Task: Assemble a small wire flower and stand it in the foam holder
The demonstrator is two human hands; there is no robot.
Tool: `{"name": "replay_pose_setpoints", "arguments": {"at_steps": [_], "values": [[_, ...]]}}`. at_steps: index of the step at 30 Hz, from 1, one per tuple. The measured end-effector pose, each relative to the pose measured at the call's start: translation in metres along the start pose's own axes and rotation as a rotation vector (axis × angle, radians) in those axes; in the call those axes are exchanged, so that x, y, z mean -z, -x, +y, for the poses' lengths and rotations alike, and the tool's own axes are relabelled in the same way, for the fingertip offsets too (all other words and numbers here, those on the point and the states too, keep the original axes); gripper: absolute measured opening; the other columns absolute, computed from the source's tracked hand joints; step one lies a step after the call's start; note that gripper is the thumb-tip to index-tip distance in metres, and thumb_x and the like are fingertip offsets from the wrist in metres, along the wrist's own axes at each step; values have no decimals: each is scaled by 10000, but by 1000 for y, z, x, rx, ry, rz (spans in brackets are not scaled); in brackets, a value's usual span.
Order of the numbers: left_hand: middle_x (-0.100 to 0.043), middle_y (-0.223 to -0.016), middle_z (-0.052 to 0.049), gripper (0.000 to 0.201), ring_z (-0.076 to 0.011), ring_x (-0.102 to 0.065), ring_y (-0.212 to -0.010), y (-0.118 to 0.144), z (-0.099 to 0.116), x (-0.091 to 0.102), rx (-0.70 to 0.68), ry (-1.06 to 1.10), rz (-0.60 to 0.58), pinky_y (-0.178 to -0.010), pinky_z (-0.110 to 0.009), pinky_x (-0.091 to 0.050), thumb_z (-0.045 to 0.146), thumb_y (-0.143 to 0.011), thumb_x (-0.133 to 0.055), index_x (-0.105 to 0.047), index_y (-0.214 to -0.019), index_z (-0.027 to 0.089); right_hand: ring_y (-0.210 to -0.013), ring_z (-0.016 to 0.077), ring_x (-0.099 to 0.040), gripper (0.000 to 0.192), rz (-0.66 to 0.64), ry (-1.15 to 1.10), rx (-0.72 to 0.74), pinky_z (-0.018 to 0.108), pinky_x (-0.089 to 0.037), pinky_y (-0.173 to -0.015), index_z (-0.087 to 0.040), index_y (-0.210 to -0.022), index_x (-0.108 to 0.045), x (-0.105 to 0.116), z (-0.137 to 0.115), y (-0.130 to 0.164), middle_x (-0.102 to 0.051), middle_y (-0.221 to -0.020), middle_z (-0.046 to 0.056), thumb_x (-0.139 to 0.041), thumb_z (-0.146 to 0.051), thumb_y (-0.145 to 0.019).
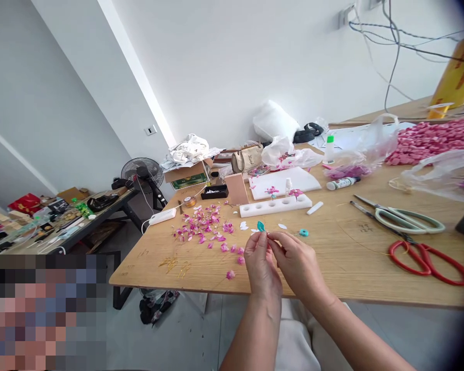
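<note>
Fingertips of both hands meet over the near edge of a pale wooden table (332,268). The left hand (260,262) pinches a small glossy teal leaf (260,226) between thumb and forefinger; the right hand (296,260) pinches something too thin to make out, just beside the leaf. Loose pink petals (206,226) lie scattered to the left, flat and papery. Behind the hands sits a white foam block (275,205) with round holes, two pink flowers standing in it. A teal spool (303,232) lies near the right hand. Farther right lie grey-handled scissors (404,219) and red-handled scissors (429,257), well apart from the hands.
</note>
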State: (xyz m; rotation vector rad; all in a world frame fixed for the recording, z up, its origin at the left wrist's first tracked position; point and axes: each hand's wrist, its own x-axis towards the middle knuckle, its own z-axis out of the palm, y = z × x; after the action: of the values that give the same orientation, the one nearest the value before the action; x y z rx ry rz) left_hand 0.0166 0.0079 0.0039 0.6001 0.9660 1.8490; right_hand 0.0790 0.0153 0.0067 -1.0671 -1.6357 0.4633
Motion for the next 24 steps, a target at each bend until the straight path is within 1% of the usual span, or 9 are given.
{"name": "replay_pose_setpoints", "arguments": {"at_steps": [2, 5, 7, 9, 12, 15, 17, 19, 24], "values": [[-608, -673, -16, 218, -191, -606, -727, 1, 0, 0, 18, 63, -12, -720, -328, -464, 379, -677, -765, -624, -657, 213, -654, 198, -649, 235, -4, -8, -22, 294, -478, -619, -219, -759, -673, 2, -1, -1, -718, -757, 69, -461, -263, -852], [-636, -679, -5, 156, -190, -603, -721, 2, 1, 1, 35, 128, -11, -716, -326, -457, 317, -669, -788, -657, -669, 233, -582, 178, -619, 250, -25, -29, -50, 286, -461, -590, -226, -728, -675, 5, -3, 0, -715, -734, 55, -467, -285, -853], [-638, -680, -13, 159, -184, -599, -704, 4, 2, 2, 37, 132, -9, -698, -322, -450, 316, -667, -792, -664, -676, 222, -555, 171, -598, 241, -37, -49, -71, 284, -445, -575, -229, -749, -685, 6, -4, 2, -718, -740, 51, -478, -304, -846], [-631, -683, -23, 175, -172, -589, -696, 4, 2, 2, 44, 136, -6, -684, -310, -441, 319, -667, -794, -662, -675, 205, -528, 169, -572, 233, -44, -71, -95, 284, -420, -560, -228, -771, -691, 7, -5, 3, -700, -691, 43, -487, -322, -831], [-611, -698, -16, 212, -141, -572, -705, 5, 2, 0, 49, 155, 5, -698, -277, -434, 329, -660, -801, -652, -681, 180, -531, 174, -537, 226, -47, -120, -124, 289, -384, -564, -226, -724, -676, 8, -6, 3, -649, -618, 36, -496, -340, -800], [-573, -688, 3, 273, -111, -552, -682, 5, 1, -2, 56, 172, 8, -692, -249, -426, 354, -635, -812, -632, -688, 157, -584, 176, -528, 205, -48, -200, -172, 291, -369, -595, -226, -652, -635, 9, -7, 2, -622, -621, 33, -517, -347, -767], [-549, -663, 12, 291, -101, -534, -648, 6, 2, -3, 67, 185, -8, -653, -235, -415, 357, -625, -813, -613, -680, 152, -583, 163, -501, 197, -52, -270, -242, 282, -358, -591, -220, -622, -607, 9, -6, 1, -586, -590, 19, -549, -353, -755], [-528, -632, 19, 297, -96, -515, -608, 7, 3, -3, 82, 190, -37, -598, -226, -396, 359, -623, -808, -599, -673, 154, -529, 137, -443, 208, -75, -365, -341, 265, -332, -538, -211, -605, -578, 9, -5, -1, -523, -540, -3, -580, -371, -739], [-478, -567, 38, 346, -69, -445, -520, 10, 4, -1, 145, 192, -96, -509, -205, -328, 363, -586, -823, -542, -589, 161, -401, 72, -249, 336, -235, -700, -546, 224, -226, -390, -223, -579, -440, 7, -2, -5, -326, -473, -75, -584, -511, -677]]}}
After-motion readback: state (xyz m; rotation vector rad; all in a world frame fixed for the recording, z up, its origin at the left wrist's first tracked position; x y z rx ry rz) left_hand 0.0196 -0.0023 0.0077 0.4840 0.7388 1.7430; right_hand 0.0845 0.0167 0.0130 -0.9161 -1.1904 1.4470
